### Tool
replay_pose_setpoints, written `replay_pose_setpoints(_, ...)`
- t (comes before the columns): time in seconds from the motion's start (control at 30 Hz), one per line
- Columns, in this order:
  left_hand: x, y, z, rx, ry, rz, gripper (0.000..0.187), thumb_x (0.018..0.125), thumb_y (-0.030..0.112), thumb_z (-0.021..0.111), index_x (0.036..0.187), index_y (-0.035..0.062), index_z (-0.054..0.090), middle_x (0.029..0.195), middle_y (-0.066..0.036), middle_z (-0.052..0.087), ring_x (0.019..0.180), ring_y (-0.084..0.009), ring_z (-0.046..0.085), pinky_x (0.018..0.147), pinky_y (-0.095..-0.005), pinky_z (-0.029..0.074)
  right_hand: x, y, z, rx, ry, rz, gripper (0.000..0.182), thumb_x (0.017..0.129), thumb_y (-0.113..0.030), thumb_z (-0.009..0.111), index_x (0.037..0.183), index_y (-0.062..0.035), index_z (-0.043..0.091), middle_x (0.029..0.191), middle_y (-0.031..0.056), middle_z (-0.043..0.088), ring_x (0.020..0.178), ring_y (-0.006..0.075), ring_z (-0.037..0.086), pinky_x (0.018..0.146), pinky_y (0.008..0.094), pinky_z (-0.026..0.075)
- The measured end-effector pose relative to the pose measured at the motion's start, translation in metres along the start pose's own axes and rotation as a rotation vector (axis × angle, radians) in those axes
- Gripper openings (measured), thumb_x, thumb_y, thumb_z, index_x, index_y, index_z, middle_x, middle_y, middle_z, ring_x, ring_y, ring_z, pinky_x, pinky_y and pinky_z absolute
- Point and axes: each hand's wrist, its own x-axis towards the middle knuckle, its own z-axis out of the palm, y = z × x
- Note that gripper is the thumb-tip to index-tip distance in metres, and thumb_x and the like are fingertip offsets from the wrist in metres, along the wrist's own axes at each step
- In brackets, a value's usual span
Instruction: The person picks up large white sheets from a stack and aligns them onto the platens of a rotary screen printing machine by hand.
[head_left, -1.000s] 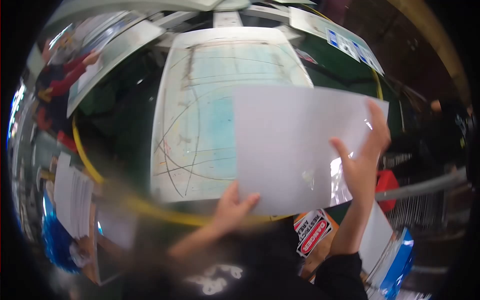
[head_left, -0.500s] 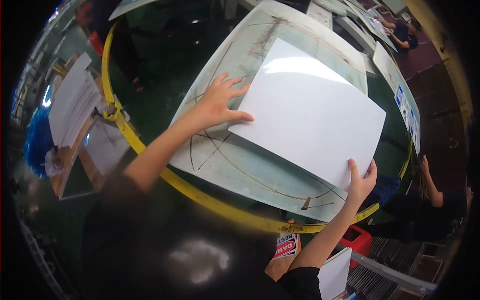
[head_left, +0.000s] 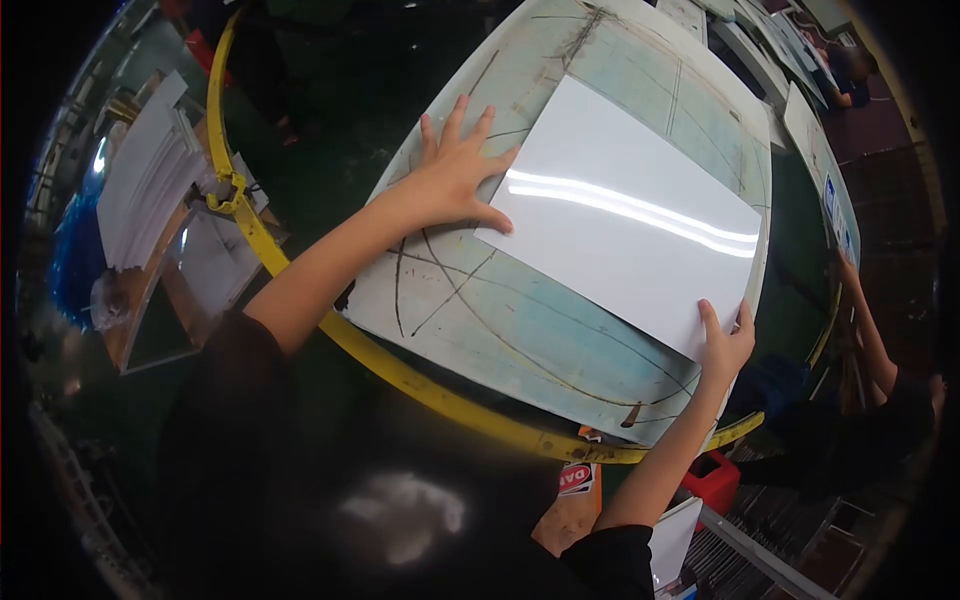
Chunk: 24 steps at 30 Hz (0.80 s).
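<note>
A glossy white rectangular sheet (head_left: pixel 610 270) lies on a worn pale-green platen board (head_left: pixel 520 340) marked with dark lines. Bright bands of reflected light cross the sheet. My left hand (head_left: pixel 455 178) is open at its left edge, fingers spread over the board and thumb tip at the near left corner. At the near right corner, my right hand (head_left: pixel 727 345) grips the sheet, thumb on top and fingers around the right edge; the undersides of those fingers are hidden.
A curved yellow rail (head_left: pixel 400 385) runs between my body and the board. At left, a stack of white sheets (head_left: pixel 150 190) stands beside blue plastic (head_left: pixel 78 265). A red container (head_left: pixel 712 482) sits low at right. Another person's arm (head_left: pixel 868 325) reaches toward a neighbouring board (head_left: pixel 815 150).
The sheet has come down flatter onto the board, and its reflection has shifted into two narrow bands. My left hand's fingers have spread wider. My right hand keeps its corner.
</note>
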Motion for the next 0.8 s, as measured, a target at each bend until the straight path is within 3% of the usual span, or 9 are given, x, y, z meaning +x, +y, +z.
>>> replay_pose_setpoints(0.37, -0.005, 0.011, 0.005, 0.045, 0.141, -0.111, 0.092, 0.051, 0.061, 0.077, 0.131, 0.0230, 0.053, 0.149, -0.030, 0.005, 0.135, -0.0498, -0.011, 0.097, -0.0740, -0.004, 0.002, 0.014, 0.012, -0.065, -0.021, 0.001, 0.079, 0.063, -0.031, 0.083, 0.123, 0.0077, 0.051, 0.119, 0.0204, 0.052, 0.109, 0.0320, 0.053, 0.092, 0.0377, 0.042)
replay_pose_setpoints(0.47, -0.006, 0.014, 0.000, 0.018, 0.050, -0.137, 0.088, 0.051, 0.059, 0.078, 0.128, 0.0245, 0.056, 0.149, -0.029, 0.005, 0.136, -0.0493, -0.010, 0.098, -0.0730, -0.005, 0.002, 0.016, 0.012, -0.059, -0.038, 0.011, 0.079, 0.062, -0.032, 0.083, 0.123, 0.0072, 0.052, 0.117, 0.0198, 0.053, 0.108, 0.0316, 0.053, 0.091, 0.0379, 0.042)
replay_pose_setpoints(0.67, -0.004, 0.016, -0.002, 0.100, 0.068, -0.098, 0.085, 0.052, 0.060, 0.077, 0.126, 0.0238, 0.057, 0.149, -0.027, 0.009, 0.137, -0.0476, -0.005, 0.100, -0.0716, -0.005, 0.006, 0.023, 0.015, -0.079, -0.039, 0.004, 0.079, 0.061, -0.033, 0.084, 0.122, 0.0075, 0.053, 0.111, 0.0191, 0.054, 0.104, 0.0318, 0.054, 0.090, 0.0381, 0.043)
replay_pose_setpoints(0.8, -0.002, 0.022, -0.010, 0.213, 0.014, -0.063, 0.086, 0.055, 0.062, 0.073, 0.128, 0.0193, 0.056, 0.149, -0.026, 0.008, 0.136, -0.0474, -0.004, 0.099, -0.0723, -0.003, -0.002, 0.015, 0.018, -0.145, 0.025, -0.024, 0.078, 0.060, -0.032, 0.084, 0.121, 0.0061, 0.055, 0.109, 0.0197, 0.054, 0.104, 0.0323, 0.053, 0.089, 0.0388, 0.043)
